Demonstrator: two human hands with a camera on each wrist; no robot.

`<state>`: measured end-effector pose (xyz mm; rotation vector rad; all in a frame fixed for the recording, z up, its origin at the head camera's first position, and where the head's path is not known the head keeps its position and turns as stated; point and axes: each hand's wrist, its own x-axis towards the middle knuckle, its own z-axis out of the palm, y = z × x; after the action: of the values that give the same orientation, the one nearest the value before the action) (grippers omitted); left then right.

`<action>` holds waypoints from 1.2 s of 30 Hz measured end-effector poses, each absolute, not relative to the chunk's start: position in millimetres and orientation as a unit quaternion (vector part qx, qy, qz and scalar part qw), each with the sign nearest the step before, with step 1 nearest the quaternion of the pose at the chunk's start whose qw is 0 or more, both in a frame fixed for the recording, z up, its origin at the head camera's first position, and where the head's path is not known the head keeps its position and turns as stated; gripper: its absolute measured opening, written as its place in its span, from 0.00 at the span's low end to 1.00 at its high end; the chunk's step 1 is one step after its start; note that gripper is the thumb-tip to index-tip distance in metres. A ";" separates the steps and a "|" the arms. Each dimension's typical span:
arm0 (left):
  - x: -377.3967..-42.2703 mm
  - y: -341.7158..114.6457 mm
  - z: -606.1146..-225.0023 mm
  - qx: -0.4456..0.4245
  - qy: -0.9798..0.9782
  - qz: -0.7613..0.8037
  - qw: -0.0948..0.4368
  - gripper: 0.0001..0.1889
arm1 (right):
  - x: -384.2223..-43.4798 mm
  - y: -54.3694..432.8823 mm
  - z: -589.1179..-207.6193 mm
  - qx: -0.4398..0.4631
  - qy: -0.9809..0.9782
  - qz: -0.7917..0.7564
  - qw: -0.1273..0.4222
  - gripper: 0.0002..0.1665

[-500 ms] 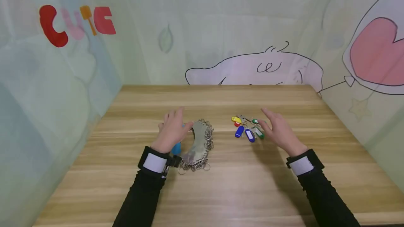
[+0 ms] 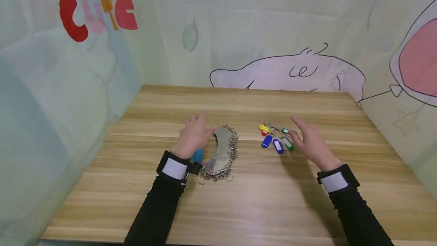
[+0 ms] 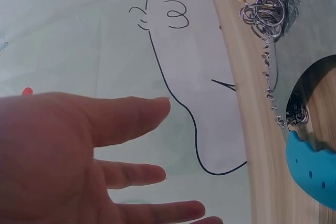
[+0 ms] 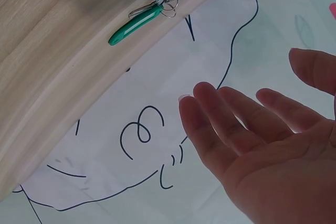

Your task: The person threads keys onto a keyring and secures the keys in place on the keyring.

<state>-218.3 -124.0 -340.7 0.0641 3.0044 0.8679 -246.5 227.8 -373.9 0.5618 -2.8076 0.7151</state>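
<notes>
Hovering with fingers loosely spread and holding nothing, the left hand (image 2: 194, 136) hangs by the ring-fringed plate (image 2: 223, 147) and the right hand (image 2: 313, 145), likewise, by the key tags (image 2: 277, 146), two lots probably set apart so they don't tangle; bare worktop (image 2: 259, 208) lies between them and towards the near edge

Left arm (image 2: 150, 212) and right arm (image 2: 358, 215) stretched forward, both slanting inward. Left hand (image 2: 193, 136) back side up, thumb (image 3: 134, 118) stuck out straight, fingers (image 3: 135, 174) spaced. Right hand (image 2: 313, 145) well apart from it, turned inward, fingers slightly bent, thumb held clear of them.
</notes>
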 end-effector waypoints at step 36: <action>-229.8 -153.6 -377.6 0.161 0.977 0.024 0.141 0.29 | -246.1 237.3 -377.2 0.197 -0.942 0.247 0.113 0.25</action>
<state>-229.8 -153.6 -377.6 0.4662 2.8201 0.0688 -246.1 237.3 -377.2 0.5768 -2.7646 0.7257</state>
